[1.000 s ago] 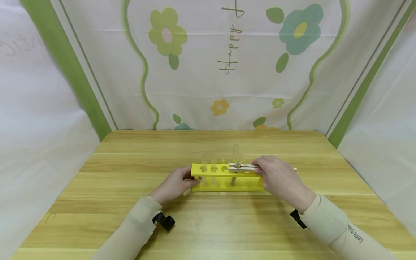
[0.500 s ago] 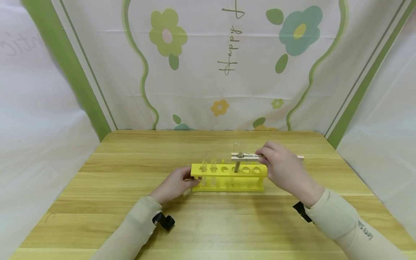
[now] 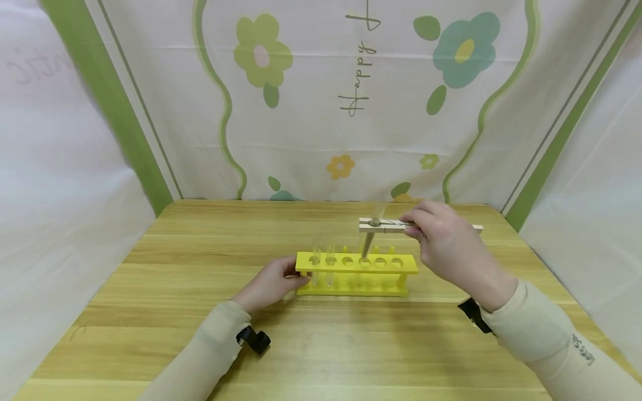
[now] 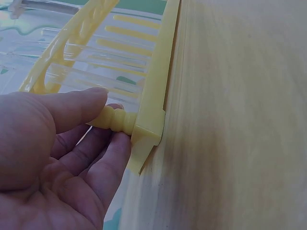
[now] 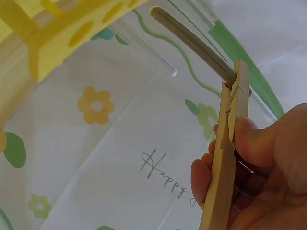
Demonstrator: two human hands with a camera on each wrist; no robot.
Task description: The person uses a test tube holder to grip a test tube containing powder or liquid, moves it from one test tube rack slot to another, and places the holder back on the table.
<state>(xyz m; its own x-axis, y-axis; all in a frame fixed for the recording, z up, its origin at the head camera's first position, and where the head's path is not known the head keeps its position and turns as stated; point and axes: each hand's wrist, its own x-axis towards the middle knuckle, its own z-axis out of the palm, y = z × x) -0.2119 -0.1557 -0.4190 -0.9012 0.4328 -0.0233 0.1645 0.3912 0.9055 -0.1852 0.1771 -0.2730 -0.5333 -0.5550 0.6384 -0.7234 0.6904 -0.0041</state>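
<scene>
My left hand (image 3: 269, 285) grips the left end post (image 4: 117, 120) of a yellow test tube rack (image 3: 391, 271), thumb and fingers curled round it. In my right hand (image 3: 451, 245) is a wooden test tube holder (image 5: 223, 158), pinched between thumb and fingers. The holder's jaws clamp a glass test tube (image 5: 194, 45) with grey-brown contents. This tube hangs tilted above the rack, its rounded lower end just over the holes in the head view. Clear test tubes (image 3: 330, 273) stand in the rack's left holes.
The rack stands on a wood-grain table (image 3: 321, 345). A white curtain (image 3: 301, 122) with printed flowers hangs behind the table's far edge, and pale cloth panels (image 3: 75, 184) flank both sides.
My right hand has lifted the filled test tube up out of the rack with the holder, shifting slightly right and away. My left hand has stayed on the rack.
</scene>
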